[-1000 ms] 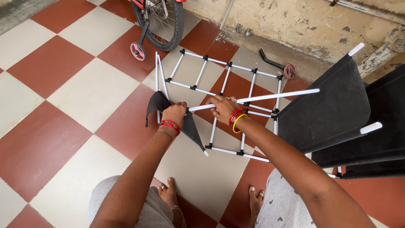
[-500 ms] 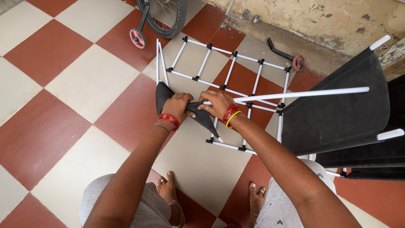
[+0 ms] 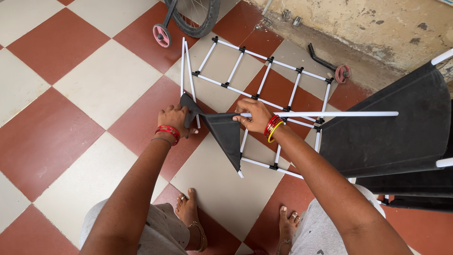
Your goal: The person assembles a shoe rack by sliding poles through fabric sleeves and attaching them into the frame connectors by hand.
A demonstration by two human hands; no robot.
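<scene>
You're threading the black cloth [image 3: 226, 134] onto the white rod [image 3: 330, 114], above the frame [image 3: 264, 80] on the floor. Right hand [image 3: 255, 115] is gripping the rod's end, left hand [image 3: 175, 119] apparently pinching the cloth's corner; keep the sleeve taut.

- nope, no packages, labels, signs or screens anywhere here, not on the checkered floor [image 3: 94, 85] and not on the stained wall [image 3: 377, 23] behind it
</scene>
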